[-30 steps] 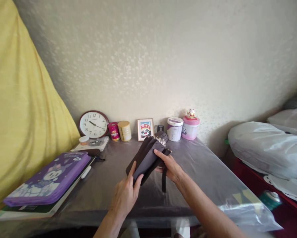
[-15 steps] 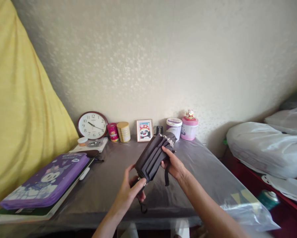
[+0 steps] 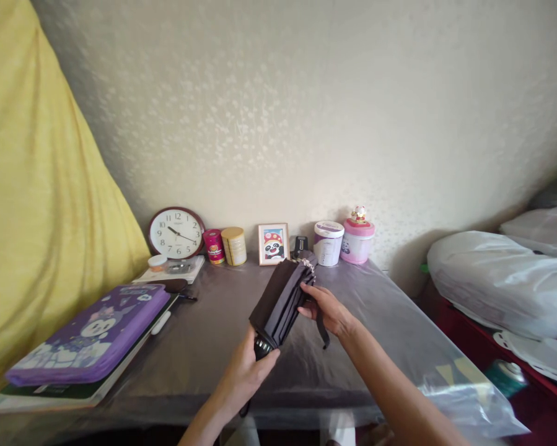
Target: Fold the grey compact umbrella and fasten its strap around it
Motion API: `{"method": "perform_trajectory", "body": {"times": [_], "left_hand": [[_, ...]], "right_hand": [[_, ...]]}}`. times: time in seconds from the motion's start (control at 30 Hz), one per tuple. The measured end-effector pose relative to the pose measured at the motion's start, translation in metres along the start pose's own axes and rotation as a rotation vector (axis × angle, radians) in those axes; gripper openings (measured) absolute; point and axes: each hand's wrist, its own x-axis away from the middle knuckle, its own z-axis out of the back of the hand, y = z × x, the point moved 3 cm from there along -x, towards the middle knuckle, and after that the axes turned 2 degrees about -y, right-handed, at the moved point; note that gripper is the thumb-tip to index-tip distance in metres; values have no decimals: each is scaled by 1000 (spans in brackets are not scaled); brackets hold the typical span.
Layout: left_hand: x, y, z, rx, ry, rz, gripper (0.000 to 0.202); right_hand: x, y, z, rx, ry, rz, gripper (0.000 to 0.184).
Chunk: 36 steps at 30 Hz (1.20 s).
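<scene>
A dark folding umbrella [image 3: 278, 300], collapsed with its fabric in loose folds, is held tilted above the table, its handle end toward me. My left hand [image 3: 251, 367] is closed around the handle end, thumb along the lower edge of the folds; some of its fingers are hidden beneath. At the upper right side of the canopy, my right hand [image 3: 325, 308] pinches the folds between thumb and fingers. A dark closing strap [image 3: 323, 331] dangles below the right hand. Checkered trim [image 3: 308, 266] shows at the far end of the umbrella.
The table has a grey cover [image 3: 204, 347]. Along the wall stand a clock [image 3: 176, 233], two cans, a framed panda picture [image 3: 273, 244] and two tubs. A purple case [image 3: 92, 334] lies on books at left. White bags [image 3: 496, 279] are piled at right.
My left hand has shifted its grip round the handle end, and the wrist loop has swung lower. The umbrella has moved slightly left and down; my right hand keeps hold of the folds.
</scene>
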Motion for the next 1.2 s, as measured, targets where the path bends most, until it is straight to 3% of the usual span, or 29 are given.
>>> {"method": "perform_trajectory", "body": {"times": [0.07,0.2,0.3,0.4,0.47,0.5,0.57,0.63,0.73,0.83,0.97,1.1,1.2], "left_hand": [[-1,-3,-1,-266,72,-22,50],[0,-10,-13,-765,89,-36,41],[4,-8,-22,-893,97,-103,35],[6,-2,-21,-620,98,-122,50],[6,1,-17,-229,5,-67,71],[6,2,-16,-11,-83,-5,72],[7,5,-16,359,-284,88,53],[9,8,-17,595,-431,113,30],[12,8,-18,676,-464,122,16],[11,4,-18,553,-360,127,13],[7,1,-14,173,-184,105,16],[4,3,-13,-250,4,-33,45],[5,-3,-17,-601,61,-12,60]], "right_hand": [[-1,2,0,16,-15,5,14],[0,6,-2,42,23,-7,23],[-1,8,-1,45,114,-18,24],[-1,7,2,27,195,-6,19],[-1,5,2,8,174,3,16],[0,4,1,-10,136,1,16],[1,3,-3,-63,50,-16,17],[3,4,-7,-109,-17,-46,19],[5,4,-11,-101,-47,-62,20],[6,3,-12,-28,-21,-35,21],[4,3,-8,61,-9,-14,21],[3,6,-6,58,-7,-32,21],[2,8,-7,59,-14,-37,23]]}}
